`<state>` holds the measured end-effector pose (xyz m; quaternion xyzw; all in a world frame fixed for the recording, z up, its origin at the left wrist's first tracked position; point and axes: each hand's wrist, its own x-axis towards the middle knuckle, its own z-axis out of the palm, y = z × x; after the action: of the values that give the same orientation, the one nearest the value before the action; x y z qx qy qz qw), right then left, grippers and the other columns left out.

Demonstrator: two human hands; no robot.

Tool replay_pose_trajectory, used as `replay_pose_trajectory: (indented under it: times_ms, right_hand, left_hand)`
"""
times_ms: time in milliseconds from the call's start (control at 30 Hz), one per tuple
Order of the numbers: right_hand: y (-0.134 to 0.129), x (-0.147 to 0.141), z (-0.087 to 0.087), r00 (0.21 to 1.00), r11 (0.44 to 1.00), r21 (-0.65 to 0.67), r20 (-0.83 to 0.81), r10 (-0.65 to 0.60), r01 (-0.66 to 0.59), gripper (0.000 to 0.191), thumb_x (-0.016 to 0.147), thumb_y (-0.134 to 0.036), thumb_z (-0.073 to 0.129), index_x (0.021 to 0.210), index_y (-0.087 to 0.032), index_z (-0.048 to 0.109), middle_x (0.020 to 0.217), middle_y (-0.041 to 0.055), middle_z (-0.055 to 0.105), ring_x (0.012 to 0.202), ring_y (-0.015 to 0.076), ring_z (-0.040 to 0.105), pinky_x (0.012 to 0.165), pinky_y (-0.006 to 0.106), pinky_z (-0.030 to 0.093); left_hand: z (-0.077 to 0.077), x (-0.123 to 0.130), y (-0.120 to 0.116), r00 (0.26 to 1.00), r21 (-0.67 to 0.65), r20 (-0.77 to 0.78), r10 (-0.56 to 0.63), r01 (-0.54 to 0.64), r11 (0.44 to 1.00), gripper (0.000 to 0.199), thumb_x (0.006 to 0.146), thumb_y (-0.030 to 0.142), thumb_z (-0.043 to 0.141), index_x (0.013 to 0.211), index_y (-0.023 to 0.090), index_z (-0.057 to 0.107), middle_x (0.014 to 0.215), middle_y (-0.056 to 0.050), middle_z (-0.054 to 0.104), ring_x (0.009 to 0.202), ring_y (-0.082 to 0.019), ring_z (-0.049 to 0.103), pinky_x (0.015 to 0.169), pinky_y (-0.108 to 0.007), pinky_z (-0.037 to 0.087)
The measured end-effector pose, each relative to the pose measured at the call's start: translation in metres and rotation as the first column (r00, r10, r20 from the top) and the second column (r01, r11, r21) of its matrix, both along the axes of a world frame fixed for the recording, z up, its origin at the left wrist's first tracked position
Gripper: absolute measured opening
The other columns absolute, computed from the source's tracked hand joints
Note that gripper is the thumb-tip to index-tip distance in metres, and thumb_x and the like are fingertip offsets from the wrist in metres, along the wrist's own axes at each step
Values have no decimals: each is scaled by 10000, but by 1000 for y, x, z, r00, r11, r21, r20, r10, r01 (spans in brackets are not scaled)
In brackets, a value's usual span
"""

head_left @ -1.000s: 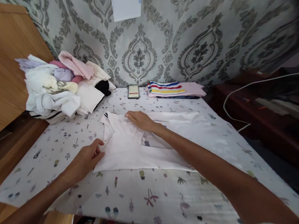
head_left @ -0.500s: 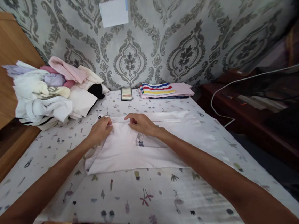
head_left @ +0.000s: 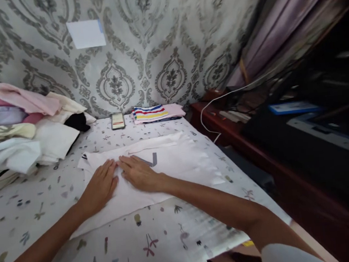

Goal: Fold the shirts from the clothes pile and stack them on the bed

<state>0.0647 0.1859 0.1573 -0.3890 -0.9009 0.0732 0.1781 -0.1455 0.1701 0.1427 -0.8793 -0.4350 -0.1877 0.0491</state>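
A white garment (head_left: 177,167) with dark striped bands lies spread on the patterned bed sheet (head_left: 117,250). Its far edge is folded inward, and a small black-striped corner shows at its upper left. My left hand (head_left: 101,184) rests flat on the cloth with its fingers stretched forward. Close beside it, my right hand (head_left: 140,172) also presses flat, fingertips almost meeting those of the left. Neither hand grips the fabric. The part of the garment under both palms is hidden.
At the left lies a heap of loose clothes (head_left: 18,132). By the wall are a phone-like flat object (head_left: 118,121) and a stack of folded clothes (head_left: 157,113). A white cable (head_left: 204,120) runs over the dark red furniture (head_left: 222,122) on the right.
Both hands have gone from pinching the garment's far edge to lying flat on it, nearer to me. The garment is more spread out at the left. The view has turned right.
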Motion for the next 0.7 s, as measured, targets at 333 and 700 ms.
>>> replay_pose_trajectory:
  times_ms: [333,700]
  right_hand:
    - [8,40,2,993,989,-119,-70,-93,85,492,1053,-381,359,1482,-159,451,1586,126,395,1508,189,273,1226,414,250]
    - [45,142,-19,767,743,-195,112,-632,641,573,1035,-390,369,1510,-70,403,1618,180,303,1527,266,213,1233,482,151]
  left_hand:
    - [-8,-13,10,992,-240,-116,56,-83,967,678,1007,530,251,1517,104,387,1586,-162,385,1473,-303,351,1178,-491,336]
    - [-1,13,25,975,-344,-168,144,-194,919,758,976,560,258,1544,63,331,1641,-168,246,1542,-312,149,1232,-552,156]
